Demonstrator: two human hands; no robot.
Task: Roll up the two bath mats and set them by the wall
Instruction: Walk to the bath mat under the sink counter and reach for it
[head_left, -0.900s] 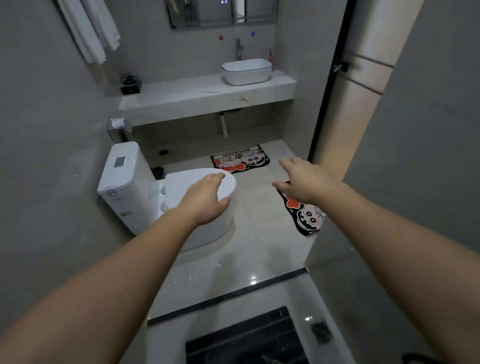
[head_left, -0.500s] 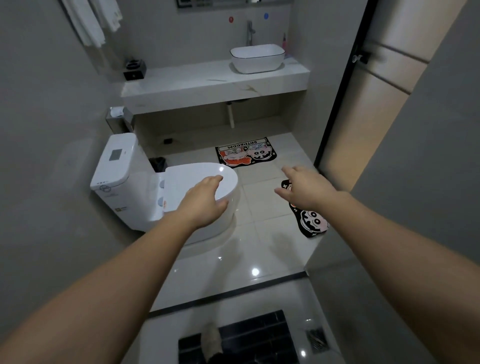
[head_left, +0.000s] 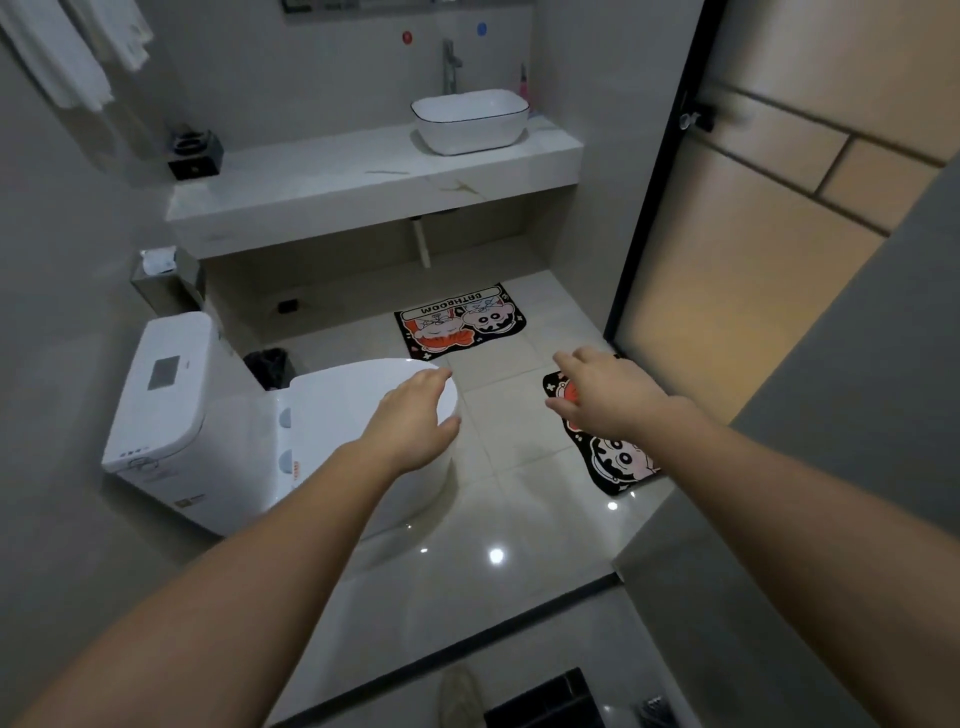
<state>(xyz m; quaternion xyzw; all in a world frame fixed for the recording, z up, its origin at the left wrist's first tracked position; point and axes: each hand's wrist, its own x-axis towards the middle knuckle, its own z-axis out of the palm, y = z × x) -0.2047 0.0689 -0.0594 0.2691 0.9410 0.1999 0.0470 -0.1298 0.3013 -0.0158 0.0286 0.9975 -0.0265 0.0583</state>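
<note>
Two black cartoon bath mats lie flat on the tiled floor. The far mat sits under the vanity shelf, its "BATHROOM" lettering upside down to me. The near mat lies by the door frame on the right, partly hidden by my right hand and the grey wall. My left hand reaches forward in the air over the toilet's front, fingers loosely apart, holding nothing. My right hand stretches out above the near mat, fingers spread and empty. Neither hand touches a mat.
A white toilet fills the left floor, a small bin behind it. A marble shelf carries a basin. A glass door stands right. A grey wall juts in at right; a dark threshold strip crosses the floor.
The view has moved forward into the bathroom, so both mats look nearer. Both arms stay stretched out, and my right hand has come further over the near mat.
</note>
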